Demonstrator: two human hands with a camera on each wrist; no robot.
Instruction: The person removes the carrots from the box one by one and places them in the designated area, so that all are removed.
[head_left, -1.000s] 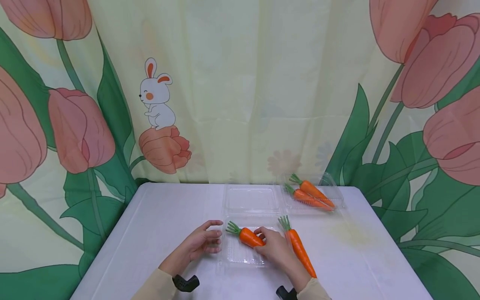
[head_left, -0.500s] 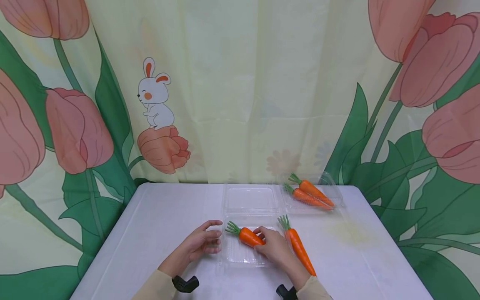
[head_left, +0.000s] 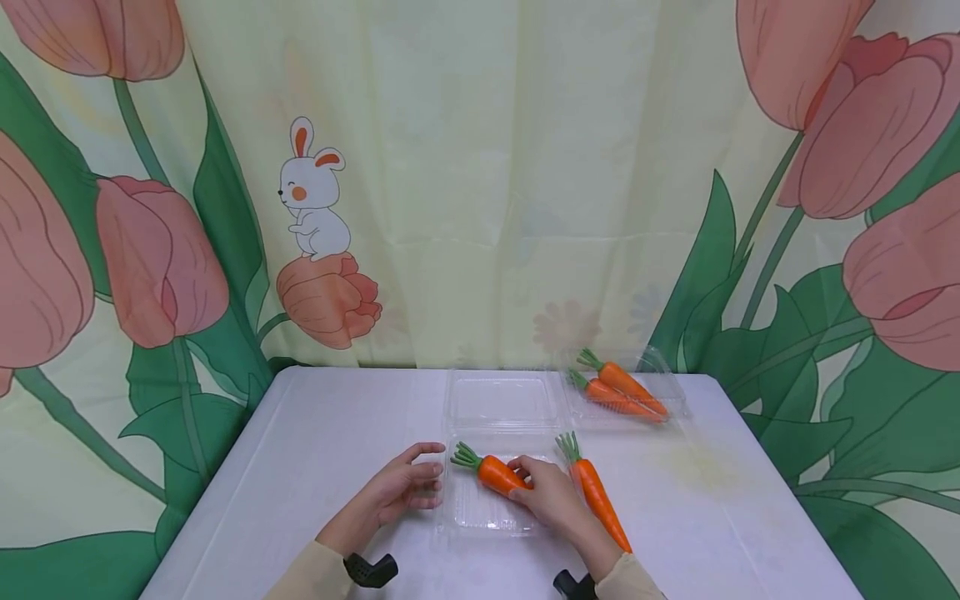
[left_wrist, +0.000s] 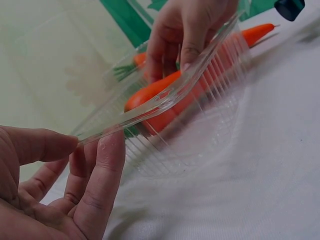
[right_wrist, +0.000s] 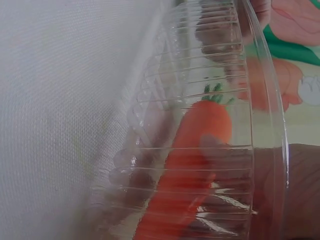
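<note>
An open clear plastic clamshell box (head_left: 491,517) sits at the middle front of the table, its lid (head_left: 502,398) folded back behind it. My left hand (head_left: 408,483) is at the box's left side; in the left wrist view its thumb and fingers pinch the rim. Inside the box is an orange carrot (head_left: 498,475), green stem to the left. My right hand (head_left: 551,496) reaches over the right edge and holds that carrot's body near the narrow end. Through the clear wall in the right wrist view, the thumb lies against the carrot (right_wrist: 185,165). Its tip is hidden by the right hand.
Another carrot (head_left: 600,500) lies on the white tablecloth (head_left: 337,417) just right of the box, partly behind the right forearm. At the back right, a second clear box (head_left: 678,396) contains two carrots (head_left: 622,387). A printed tulip curtain (head_left: 450,208) hangs behind the table.
</note>
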